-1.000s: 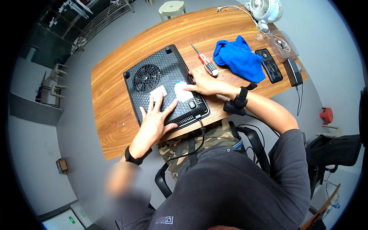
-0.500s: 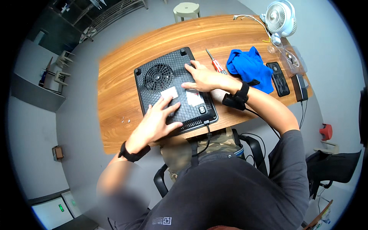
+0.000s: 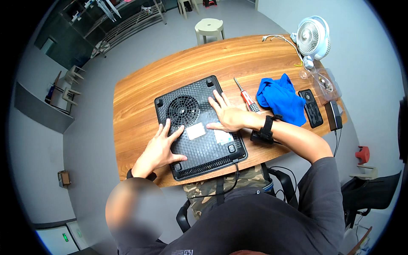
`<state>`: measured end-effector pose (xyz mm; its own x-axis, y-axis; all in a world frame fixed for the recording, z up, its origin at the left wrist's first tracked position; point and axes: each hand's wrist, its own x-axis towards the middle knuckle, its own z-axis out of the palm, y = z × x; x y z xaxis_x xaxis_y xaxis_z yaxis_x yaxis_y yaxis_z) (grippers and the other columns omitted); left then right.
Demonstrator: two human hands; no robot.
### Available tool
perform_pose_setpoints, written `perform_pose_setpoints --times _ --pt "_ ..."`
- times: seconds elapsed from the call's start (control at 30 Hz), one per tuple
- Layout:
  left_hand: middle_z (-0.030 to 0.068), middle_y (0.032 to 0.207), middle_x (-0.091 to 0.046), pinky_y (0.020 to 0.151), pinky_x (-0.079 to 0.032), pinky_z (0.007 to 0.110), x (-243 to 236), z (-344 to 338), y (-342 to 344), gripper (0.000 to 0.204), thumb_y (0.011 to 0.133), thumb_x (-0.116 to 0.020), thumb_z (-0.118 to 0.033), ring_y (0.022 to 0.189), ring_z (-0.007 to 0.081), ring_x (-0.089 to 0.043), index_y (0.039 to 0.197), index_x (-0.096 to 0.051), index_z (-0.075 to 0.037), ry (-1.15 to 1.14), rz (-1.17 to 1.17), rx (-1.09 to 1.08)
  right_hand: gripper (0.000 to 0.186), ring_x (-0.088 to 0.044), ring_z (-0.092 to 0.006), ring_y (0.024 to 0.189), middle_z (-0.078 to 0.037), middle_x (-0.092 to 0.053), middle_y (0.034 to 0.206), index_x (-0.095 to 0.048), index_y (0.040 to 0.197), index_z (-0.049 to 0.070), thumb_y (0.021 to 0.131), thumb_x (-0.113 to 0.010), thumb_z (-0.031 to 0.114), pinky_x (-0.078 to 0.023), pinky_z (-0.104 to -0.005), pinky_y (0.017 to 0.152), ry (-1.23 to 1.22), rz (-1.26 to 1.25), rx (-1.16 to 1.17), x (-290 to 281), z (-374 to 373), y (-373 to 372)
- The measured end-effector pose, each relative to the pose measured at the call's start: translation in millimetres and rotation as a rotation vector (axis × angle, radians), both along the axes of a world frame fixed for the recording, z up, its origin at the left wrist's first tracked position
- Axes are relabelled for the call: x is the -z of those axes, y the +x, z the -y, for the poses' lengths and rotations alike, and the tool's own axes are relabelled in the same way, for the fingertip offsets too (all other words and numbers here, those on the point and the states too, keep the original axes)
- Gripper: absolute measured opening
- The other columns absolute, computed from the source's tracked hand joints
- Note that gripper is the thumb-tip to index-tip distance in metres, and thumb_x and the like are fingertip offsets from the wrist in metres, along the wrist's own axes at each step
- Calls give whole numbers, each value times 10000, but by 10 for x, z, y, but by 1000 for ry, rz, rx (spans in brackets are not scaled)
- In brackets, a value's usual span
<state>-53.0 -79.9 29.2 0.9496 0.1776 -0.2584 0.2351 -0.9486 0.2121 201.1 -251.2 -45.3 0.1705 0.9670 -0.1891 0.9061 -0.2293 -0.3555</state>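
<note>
Open and flat, fingers splayed and closed on nothing, my left hand point(image 3: 159, 146) and right hand point(image 3: 229, 117) appear to rest on opposite sides of the black appliance point(image 3: 199, 151). Under the appliance spreads the wooden table point(image 3: 140, 91); the appliance lies underside up, nearer me than the table's far edge. To its right sits a crumpled blue cloth point(image 3: 281, 100); from its near right corner trails a black cord point(image 3: 236, 174); just off its right edge lies a screwdriver point(image 3: 250, 102); on its face, between my hands, a white label point(image 3: 196, 131). I judge this step as steadying; any shift would call for even pressure and cord slack.
</note>
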Motion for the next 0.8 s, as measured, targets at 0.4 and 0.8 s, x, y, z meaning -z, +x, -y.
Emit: perform_pose_setpoints --times 0.4,0.8 --pt "381 1578 -279 1086 -451 602 80 -9 -35 1094 608 -873 -646 1373 634 -364 1536 -466 -235 8 61 13 1090 -53 -612 1494 -390 25 1631 -97 1600 -45 940 -556 691 -244 -648 1193 -12 -79 41 -51 42 -14" --pt "302 1643 -219 1102 -430 612 13 -1 -79 1078 678 -825 -688 1470 529 -305 1586 -365 -332 63 -22 -9 1027 -118 -509 1538 -296 -26 1681 -179 1629 59 932 -520 732 -246 -644 1191 -81 -120 81 -214 5 91"
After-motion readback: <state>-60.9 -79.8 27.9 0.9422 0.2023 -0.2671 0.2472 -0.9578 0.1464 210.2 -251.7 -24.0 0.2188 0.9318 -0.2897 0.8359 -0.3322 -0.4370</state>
